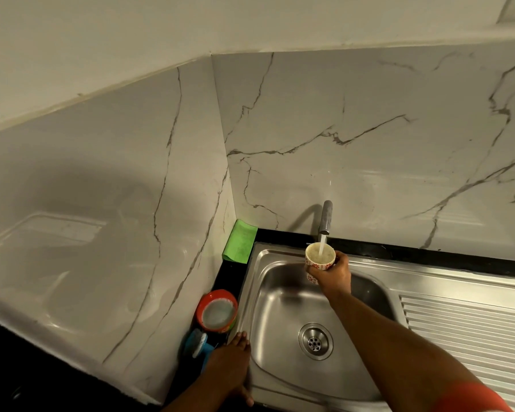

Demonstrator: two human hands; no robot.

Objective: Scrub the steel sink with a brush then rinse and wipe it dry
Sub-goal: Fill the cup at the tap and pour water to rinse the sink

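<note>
Sink: the stainless steel sink sits in a black countertop in the corner of two white, grey-veined marble walls; its rounded basin is on the left and a ribbed draining board runs off toward the right edge.
Drain: a round steel drain strainer lies in the basin floor, near the front.
Tap: a grey metal tap stands at the back rim of the sink, and a stream of water falls from its spout.
Right hand: the right hand reaches over the back of the basin, fingers wrapped round a white cup with a red flower pattern, holding it upright directly under the spout; the water runs into the cup, which looks nearly full.
Left hand: the left hand rests flat, fingers straight, on the front left rim of the sink, gripping nothing.
Cloth: a bright green folded cloth lies on the countertop at the back left corner, just beside the sink rim.
Container: a round red-rimmed container with pale contents stands on the narrow counter strip left of the basin.
Brush: a blue and white object, apparently the scrubbing brush, lies in front of the container, partly hidden by the left hand.
Sleeve: a red-orange sleeve covers the upper right arm at the lower right edge.
</note>
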